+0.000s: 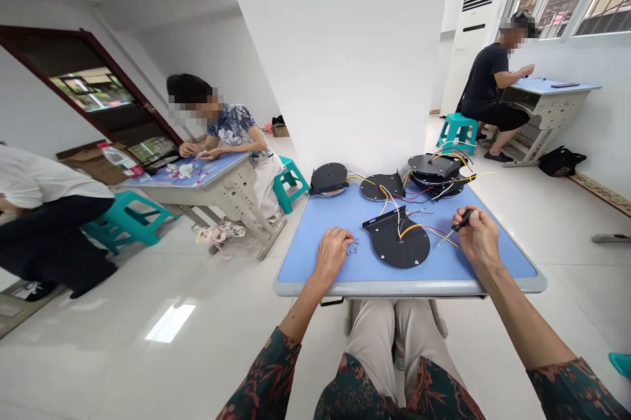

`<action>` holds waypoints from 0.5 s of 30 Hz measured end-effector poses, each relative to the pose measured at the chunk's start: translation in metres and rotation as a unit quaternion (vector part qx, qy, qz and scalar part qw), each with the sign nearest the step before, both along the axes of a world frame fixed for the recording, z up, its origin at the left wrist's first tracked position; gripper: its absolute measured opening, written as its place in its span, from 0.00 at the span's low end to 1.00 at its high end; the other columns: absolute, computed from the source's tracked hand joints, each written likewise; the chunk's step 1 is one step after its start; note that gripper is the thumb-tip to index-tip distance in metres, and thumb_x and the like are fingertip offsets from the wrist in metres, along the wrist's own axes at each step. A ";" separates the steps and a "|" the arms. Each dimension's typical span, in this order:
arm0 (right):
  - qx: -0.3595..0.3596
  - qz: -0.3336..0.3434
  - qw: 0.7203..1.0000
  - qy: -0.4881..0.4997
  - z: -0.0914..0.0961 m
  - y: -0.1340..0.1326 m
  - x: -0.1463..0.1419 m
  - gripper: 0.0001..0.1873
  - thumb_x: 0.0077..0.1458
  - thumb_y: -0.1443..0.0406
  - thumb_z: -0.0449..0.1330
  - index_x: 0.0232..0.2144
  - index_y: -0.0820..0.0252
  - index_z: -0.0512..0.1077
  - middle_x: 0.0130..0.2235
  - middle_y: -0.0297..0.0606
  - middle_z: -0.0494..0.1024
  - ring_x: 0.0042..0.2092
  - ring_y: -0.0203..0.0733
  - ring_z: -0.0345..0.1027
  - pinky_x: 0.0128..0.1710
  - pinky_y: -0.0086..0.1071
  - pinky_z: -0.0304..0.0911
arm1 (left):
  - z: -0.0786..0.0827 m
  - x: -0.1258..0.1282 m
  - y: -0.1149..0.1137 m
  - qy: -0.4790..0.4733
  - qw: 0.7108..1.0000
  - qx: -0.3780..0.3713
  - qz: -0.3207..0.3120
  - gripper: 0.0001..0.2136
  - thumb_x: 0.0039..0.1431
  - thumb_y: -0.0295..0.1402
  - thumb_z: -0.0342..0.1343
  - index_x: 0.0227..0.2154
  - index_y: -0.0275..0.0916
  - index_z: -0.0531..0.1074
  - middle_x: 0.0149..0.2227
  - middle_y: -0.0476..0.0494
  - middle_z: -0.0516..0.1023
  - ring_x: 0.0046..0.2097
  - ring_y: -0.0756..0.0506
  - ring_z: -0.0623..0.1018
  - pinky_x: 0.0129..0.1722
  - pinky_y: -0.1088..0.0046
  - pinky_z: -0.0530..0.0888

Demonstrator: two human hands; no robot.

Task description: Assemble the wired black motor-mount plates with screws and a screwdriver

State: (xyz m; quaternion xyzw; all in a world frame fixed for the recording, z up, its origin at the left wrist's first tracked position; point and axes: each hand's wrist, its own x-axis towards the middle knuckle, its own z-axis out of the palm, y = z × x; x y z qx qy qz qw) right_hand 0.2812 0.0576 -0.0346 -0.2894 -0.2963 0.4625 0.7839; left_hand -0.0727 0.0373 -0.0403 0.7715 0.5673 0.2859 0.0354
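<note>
Beside the plate (401, 249), right fingers (477, 217) grip a screwdriver (462, 220); left fingers (342, 236) bunch by screws (356, 242).

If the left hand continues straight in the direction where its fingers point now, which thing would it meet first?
Probably the small silvery metal pieces on the light-blue tabletop, right beside the left hand; the depth is hard to judge. Past them lies the nearest black round plate.

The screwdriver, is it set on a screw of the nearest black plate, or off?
Off. The right hand grips the screwdriver, and its tip appears beside the black plate, apart from its visible screws.
</note>
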 end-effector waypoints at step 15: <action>0.060 0.136 0.987 -0.064 0.055 -0.044 -0.076 0.18 0.57 0.49 0.66 0.33 0.55 0.67 0.25 0.27 0.59 0.22 0.29 0.48 0.21 0.26 0.44 | 0.011 0.062 -0.028 -0.123 0.970 0.139 -0.159 0.05 0.69 0.30 0.55 0.39 0.40 0.76 0.39 0.44 0.81 0.42 0.44 0.77 0.46 0.64 0.74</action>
